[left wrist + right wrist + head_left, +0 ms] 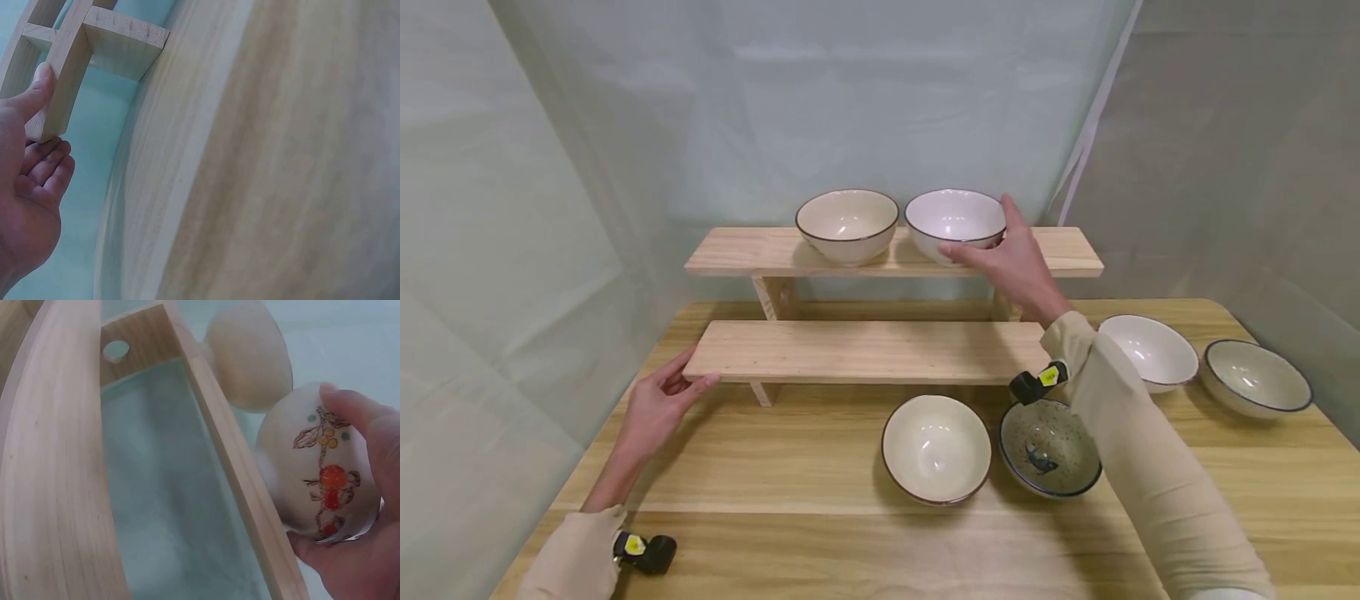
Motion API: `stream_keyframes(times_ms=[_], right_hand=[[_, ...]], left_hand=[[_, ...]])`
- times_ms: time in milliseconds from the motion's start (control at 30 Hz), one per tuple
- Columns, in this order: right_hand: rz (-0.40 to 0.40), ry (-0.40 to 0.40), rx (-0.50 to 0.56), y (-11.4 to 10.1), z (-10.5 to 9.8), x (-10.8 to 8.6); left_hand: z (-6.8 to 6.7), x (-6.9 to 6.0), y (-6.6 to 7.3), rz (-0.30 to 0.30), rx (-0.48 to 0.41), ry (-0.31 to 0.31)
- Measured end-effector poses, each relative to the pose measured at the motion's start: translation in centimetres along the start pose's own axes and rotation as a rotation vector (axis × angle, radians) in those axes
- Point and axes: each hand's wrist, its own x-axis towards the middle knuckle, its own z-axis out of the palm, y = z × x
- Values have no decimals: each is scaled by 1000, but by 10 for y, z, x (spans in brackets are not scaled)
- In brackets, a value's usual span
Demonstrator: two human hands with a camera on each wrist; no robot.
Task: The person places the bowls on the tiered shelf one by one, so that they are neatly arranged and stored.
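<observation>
A white bowl (pixel 953 215) with a dark rim stands on the upper board of a two-tier wooden stand (pixel 865 350). My right hand (pixel 1017 260) grips this bowl at its right side, thumb at the front and fingers round the far rim. Painted fruit and leaves on the bowl's wall (pixel 328 475) show in the right wrist view. Left of it, on the same board, sits a cream bowl (pixel 847 225) with a brown rim. My left hand (pixel 653 408) holds the left end of the lower board, thumb on its front edge (pixel 65 81) and fingers curled beneath.
On the table in front of the stand are a cream bowl (pixel 936 450) and a speckled grey bowl (pixel 1045 450), partly behind my right sleeve. To the right stand a white bowl (pixel 1150 354) and a grey-beige bowl (pixel 1257 379). Pale curtains (pixel 850 100) hang behind.
</observation>
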Motion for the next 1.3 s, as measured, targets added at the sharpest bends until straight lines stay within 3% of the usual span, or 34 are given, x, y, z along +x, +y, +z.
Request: stream_keyframes(times_ms=[233,500,1000,1167,1300], right_hand=[[-31,2,-36,-3,-4,-12],[-151,61,-32,4,-19,-55],[-372,-1,-107,62,-46,-138],[-385,-36,-143,77,-57,-160],[-348,-45,-175,84,-65,-176]], left_hand=[[-2,-1,-1,-13,-10,5],[-3,-2,-2,-10,-25,14],[-5,1,-1,6,-15,7],[-5,0,0,7,-16,4],[-5,0,1,2,-17,3]])
